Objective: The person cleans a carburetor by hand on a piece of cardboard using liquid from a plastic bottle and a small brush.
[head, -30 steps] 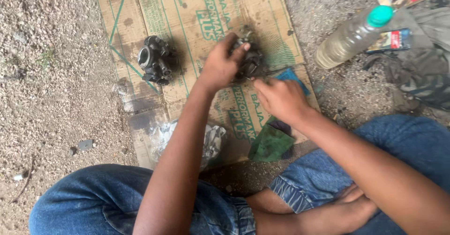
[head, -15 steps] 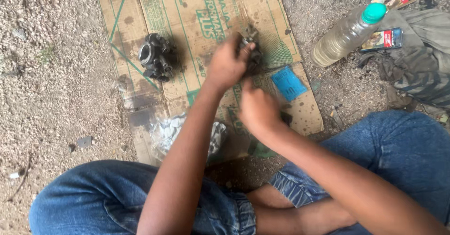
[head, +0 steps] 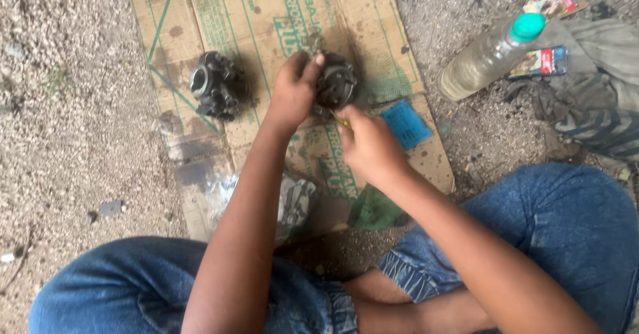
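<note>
My left hand (head: 293, 94) grips a dark, greasy metal engine part (head: 336, 81) and holds it down on a flattened cardboard sheet (head: 266, 14). My right hand (head: 369, 144) is closed just below the part, around a thin tool (head: 341, 120). Only the tool's yellowish tip shows, and it touches the part's lower edge. A second dark metal part (head: 218, 86) of similar shape lies alone on the cardboard to the left. My legs in blue jeans frame the bottom of the view.
A small blue square packet (head: 406, 123) lies on the cardboard right of my hands. A plastic bottle with a teal cap (head: 489, 57), small packets and grey cloth (head: 592, 107) lie at the right. Green cloth (head: 373, 211) and a clear plastic bag (head: 293, 201) sit near my knees. Gravel surrounds everything.
My right hand has moved left and in toward the held part, uncovering the blue packet. My left hand stays on the part.
</note>
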